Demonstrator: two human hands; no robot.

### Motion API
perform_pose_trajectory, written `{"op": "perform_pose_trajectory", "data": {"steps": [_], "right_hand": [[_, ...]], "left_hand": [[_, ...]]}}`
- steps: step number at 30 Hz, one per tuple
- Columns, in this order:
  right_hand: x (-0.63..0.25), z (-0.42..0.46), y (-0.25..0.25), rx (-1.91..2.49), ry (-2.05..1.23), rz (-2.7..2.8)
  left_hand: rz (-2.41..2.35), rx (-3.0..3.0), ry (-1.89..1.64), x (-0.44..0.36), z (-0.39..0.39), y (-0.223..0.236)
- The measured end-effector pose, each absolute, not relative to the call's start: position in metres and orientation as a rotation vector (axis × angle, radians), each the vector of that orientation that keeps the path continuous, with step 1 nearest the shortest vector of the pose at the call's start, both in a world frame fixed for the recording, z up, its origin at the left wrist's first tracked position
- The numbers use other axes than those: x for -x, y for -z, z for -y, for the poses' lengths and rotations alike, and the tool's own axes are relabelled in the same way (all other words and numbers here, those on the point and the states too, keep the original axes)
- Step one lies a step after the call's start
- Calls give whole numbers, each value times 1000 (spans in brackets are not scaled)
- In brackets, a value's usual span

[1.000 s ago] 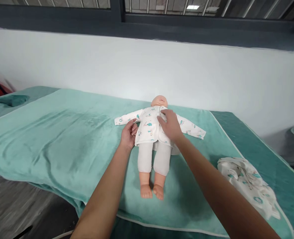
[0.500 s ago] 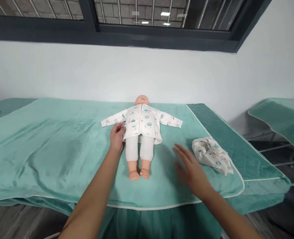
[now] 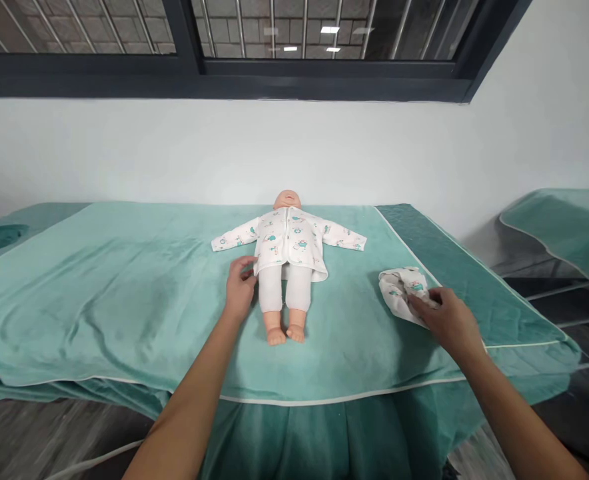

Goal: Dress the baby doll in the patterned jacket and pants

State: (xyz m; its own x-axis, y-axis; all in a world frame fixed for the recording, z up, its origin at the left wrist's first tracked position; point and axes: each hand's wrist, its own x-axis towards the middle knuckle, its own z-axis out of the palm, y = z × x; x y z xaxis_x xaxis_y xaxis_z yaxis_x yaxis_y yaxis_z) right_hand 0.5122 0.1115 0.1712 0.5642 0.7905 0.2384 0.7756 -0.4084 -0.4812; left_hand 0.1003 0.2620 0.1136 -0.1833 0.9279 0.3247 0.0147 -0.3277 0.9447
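Note:
A baby doll [image 3: 285, 296] lies on its back in a white buttoned jacket [image 3: 287, 241] with a teal animal print, arms spread, and white leggings. My left hand [image 3: 239, 287] rests beside the jacket's lower left edge, fingers bent with a gap between thumb and forefinger, the fingertips at the hem. To the right, my right hand [image 3: 447, 320] pinches a crumpled printed cloth garment [image 3: 402, 290], its pattern like the jacket's. The garment still lies on the bed; its exact kind is not clear from its folds.
A light green plush cover [image 3: 139, 280] lies over the bed, with a darker green edge [image 3: 454, 280] at right. Behind it rise a white wall [image 3: 224, 150] and a dark window frame [image 3: 324, 80]. Another green-covered bed with metal rails stands at far right.
My right hand has moved right and closed on the crumpled garment. My left hand has stayed by the jacket, its thumb now apart from the forefinger. The view has shifted slightly.

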Motion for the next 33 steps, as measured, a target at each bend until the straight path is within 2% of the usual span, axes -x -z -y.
{"op": "perform_pose_trajectory", "data": {"steps": [7,11,15,23,33], "right_hand": [[-456,-117,-184,1853,-472,1330],[-427,-130,-184,1737,-247,1573],[-390,-149,-185,1657,-44,1697],[-343,-211,-182,2282,-238,1814],[-353,-206,-173,2278,-159,1800]], "left_hand": [[-1292,-1599,-1494,-103,-259,-116],[-1543,-1606,-1424,-108,-260,-117],[-1603,-1579,-1358,-111,-255,-122],[-1777,-1695,-1170,-108,-245,-128],[-1773,-1738,-1162,-108,-243,-129]]}}
